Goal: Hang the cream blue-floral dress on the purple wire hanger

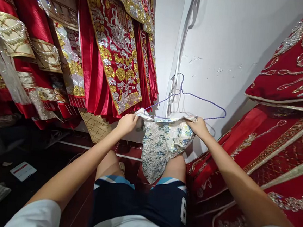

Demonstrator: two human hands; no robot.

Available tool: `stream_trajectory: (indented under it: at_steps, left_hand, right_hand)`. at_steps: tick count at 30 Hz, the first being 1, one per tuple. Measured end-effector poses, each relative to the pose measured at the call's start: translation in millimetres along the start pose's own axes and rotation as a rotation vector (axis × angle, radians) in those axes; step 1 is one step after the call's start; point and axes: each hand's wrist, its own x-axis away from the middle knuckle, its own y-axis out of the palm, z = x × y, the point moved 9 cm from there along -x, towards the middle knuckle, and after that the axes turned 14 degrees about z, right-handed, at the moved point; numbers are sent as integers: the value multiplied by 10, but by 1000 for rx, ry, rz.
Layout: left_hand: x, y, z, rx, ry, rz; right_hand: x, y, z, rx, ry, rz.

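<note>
Between my two hands a white garment with a blue and green pattern (155,145) is stretched by its top edge, its lower part hanging over my knees. My left hand (127,123) is closed on the left end of that edge. On the right end, my right hand (198,128) grips the cloth with its fingers pressed together. A thin purple hanger (204,98) is at the garment's top, its left part passing at the cloth and its right arm sticking out past my right hand. The hanger's hook points up, in front of the wall.
Red garments with gold and silver embroidery (116,54) hang at the left. More red beaded garments (290,72) fill the right side. A white wall (224,38) stands ahead. At the lower left a white card or device (23,171) lies on a dark surface.
</note>
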Motion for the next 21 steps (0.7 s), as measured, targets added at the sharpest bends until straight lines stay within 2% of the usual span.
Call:
stream_trajectory:
  at_steps: [4,9,12,14,17,21]
  left_hand:
    - [-261,-139,279,169,35,176]
    - [-580,-117,815,394,228,186]
    - [-675,-108,917,473,264,215]
    - [-698,-110,900,467,300,232]
    - [-723,-111,807,386,342,246]
    - [-764,-90,763,280,384,231]
  right_hand:
    - [104,-49,-167,-101,12,6]
    - [294,101,-358,-222,52,-19]
    - [334,84,-434,-206,26,-59]
    - [302,-86,-487,-140,-47,-9]
    - [225,-483,-490,78,-136,167]
    - [127,-799,-291,295,-103,237]
